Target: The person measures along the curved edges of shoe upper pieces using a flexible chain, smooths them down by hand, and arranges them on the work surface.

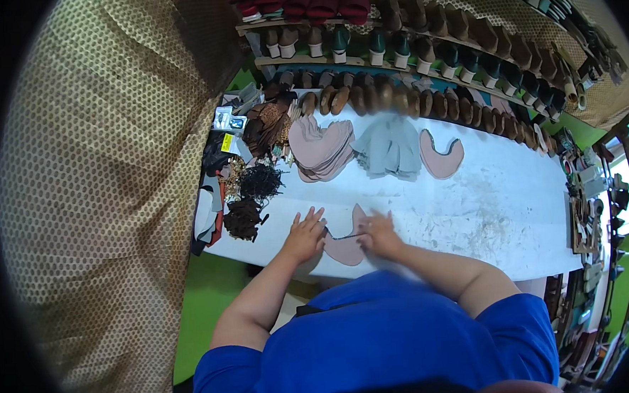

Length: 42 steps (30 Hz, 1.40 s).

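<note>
A pink, U-shaped shoe-upper piece (345,252) lies on the white table close to my body, with a dark line along its inner curve. My left hand (304,237) rests at its left tip, fingers spread and pointing away from me. Over its right side is my right hand (380,236), whose fingertips touch the piece near the inner curve; motion blurs those fingers. Farther back stands a stack of similar pink pieces (320,150). Right of it sits a pile of pale grey pieces (388,148), then a single pink piece (442,154) with a dark inner edge.
Dark stringy scraps (260,181) and a brown bundle (242,219) crowd the table's left end. Racks of shoes (421,54) line the back. A patterned gold curtain (102,207) hangs at left. Small parts and a wooden box (585,221) fill the right edge.
</note>
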Motion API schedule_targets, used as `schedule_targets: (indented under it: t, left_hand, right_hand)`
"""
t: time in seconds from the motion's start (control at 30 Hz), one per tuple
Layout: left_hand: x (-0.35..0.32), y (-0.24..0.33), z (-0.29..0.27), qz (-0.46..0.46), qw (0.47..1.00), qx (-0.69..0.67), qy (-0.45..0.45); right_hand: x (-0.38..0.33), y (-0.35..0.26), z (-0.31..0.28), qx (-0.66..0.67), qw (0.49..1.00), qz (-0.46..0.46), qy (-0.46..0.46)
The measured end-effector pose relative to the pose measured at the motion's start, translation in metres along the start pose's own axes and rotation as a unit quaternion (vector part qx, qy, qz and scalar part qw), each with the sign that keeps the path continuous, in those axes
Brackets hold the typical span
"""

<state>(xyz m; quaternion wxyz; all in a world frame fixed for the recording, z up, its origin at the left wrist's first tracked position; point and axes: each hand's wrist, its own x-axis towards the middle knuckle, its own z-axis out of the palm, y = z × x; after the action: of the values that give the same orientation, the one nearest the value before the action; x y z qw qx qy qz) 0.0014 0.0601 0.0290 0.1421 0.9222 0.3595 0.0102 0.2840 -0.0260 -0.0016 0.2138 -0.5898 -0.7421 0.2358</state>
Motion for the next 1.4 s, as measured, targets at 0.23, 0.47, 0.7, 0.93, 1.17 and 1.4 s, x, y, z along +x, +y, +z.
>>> schedule_targets:
  t: [0.23,0.47,0.7,0.93,1.17,1.4]
  left_hand:
    - [-0.006,0.061,0.029,0.055,0.996,-0.011,-0.076]
    - [-0.005,0.068,0.044,0.027,0.995,0.010,-0.092]
    - [-0.004,0.071,0.045,0.013,0.995,0.001,-0.101]
    - [-0.003,0.077,0.041,-0.008,0.993,0.005,-0.117]
    - [-0.003,0.077,0.046,-0.015,0.994,0.002,-0.104]
    - [-0.001,0.081,0.052,-0.052,0.995,-0.023,-0.083]
  right_hand:
    - [0.001,0.050,-0.041,-0.059,0.993,0.104,0.018]
    - [0.005,0.048,-0.035,-0.034,0.992,0.121,0.009]
    - [0.012,0.056,-0.025,-0.022,0.993,0.115,0.024]
    - [0.041,0.042,-0.034,-0.095,0.994,0.044,0.033]
    - [0.063,0.036,-0.034,-0.136,0.990,0.019,0.030]
    - [0.072,0.029,-0.027,-0.151,0.987,0.046,0.015]
